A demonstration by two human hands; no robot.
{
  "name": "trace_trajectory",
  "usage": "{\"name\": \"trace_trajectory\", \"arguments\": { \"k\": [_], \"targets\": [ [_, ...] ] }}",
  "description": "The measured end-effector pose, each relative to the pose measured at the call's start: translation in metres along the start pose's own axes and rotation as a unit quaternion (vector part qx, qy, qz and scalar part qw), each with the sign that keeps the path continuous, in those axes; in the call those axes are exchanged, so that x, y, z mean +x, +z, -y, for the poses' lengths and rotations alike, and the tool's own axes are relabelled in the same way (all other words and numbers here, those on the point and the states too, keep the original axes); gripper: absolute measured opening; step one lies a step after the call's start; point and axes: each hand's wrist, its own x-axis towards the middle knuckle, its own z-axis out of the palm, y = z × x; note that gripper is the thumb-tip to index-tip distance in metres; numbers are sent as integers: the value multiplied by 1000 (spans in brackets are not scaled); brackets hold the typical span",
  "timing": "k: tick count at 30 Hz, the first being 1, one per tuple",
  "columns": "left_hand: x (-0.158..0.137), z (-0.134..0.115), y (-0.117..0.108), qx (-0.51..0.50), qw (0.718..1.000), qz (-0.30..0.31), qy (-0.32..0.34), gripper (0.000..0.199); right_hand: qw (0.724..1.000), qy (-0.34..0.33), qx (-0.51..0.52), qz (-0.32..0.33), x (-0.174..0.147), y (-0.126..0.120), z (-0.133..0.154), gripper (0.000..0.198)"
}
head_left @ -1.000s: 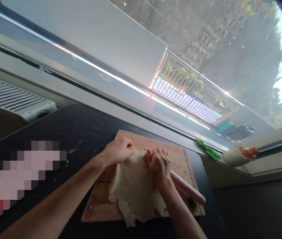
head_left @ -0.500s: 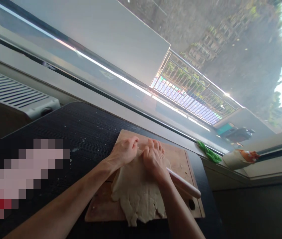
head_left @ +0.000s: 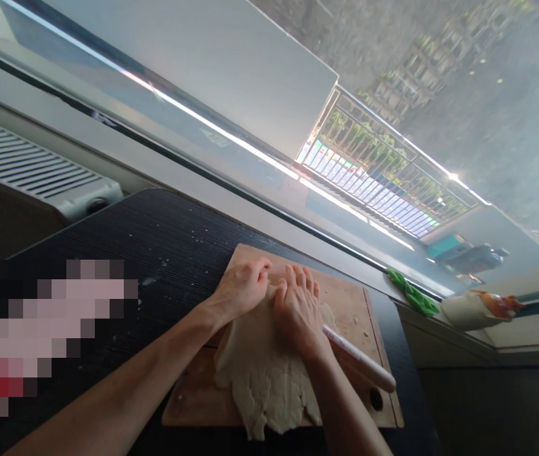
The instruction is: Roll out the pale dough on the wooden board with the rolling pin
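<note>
From where I stand, the dough (head_left: pixel 266 364) is one pale cream sheet, smooth across the middle and ragged along its near edge, where it breaks into uneven tongues and small cracks. It lies on the wooden board (head_left: pixel 190 402), covering the board's middle, and its lowest tongue pokes out past the board's near edge. Its left margin looks thicker and softly rounded.

Much of it is hard to follow. The two hands cover most of the dough's far end, and the right forearm crosses its right side. The left forearm passes over the board's left side. The rolling pin (head_left: pixel 361 361) slants over the board's right part, its far end hidden behind the right wrist. Over to the board's left, above the dark tabletop (head_left: pixel 107 253), a patch (head_left: pixel 50 335) is broken into coarse squares, so I can't make out what is there.

The left hand (head_left: pixel 245 285) sits over the board's far left part with its fingers curled in at the dough's far edge; I can't tell whether they pinch any of it. The right hand (head_left: pixel 300 307) lies palm down toward the board's far side, its fingers stretched out and slightly spread, with the dough beneath and just left of it.
</note>
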Motion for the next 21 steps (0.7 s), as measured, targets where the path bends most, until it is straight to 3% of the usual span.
{"name": "trace_trajectory", "arguments": {
  "k": [4, 10, 16, 21],
  "targets": [
    [2, 0, 1, -5, 1000, 2, -7, 35, 998, 57, 8, 27, 26, -3, -6, 52],
    [2, 2, 0, -28, 1000, -1, 5, 35, 1000, -18, 4, 4, 3, -1, 5, 49],
    [1, -2, -4, -28, 1000, 10, -9, 36, 997, 65, 19, 45, 33, -4, -3, 52],
    [1, 0, -3, -40, 999, 9, -7, 35, 999, -16, 19, 28, 8, 0, 6, 50]
  ]
}}
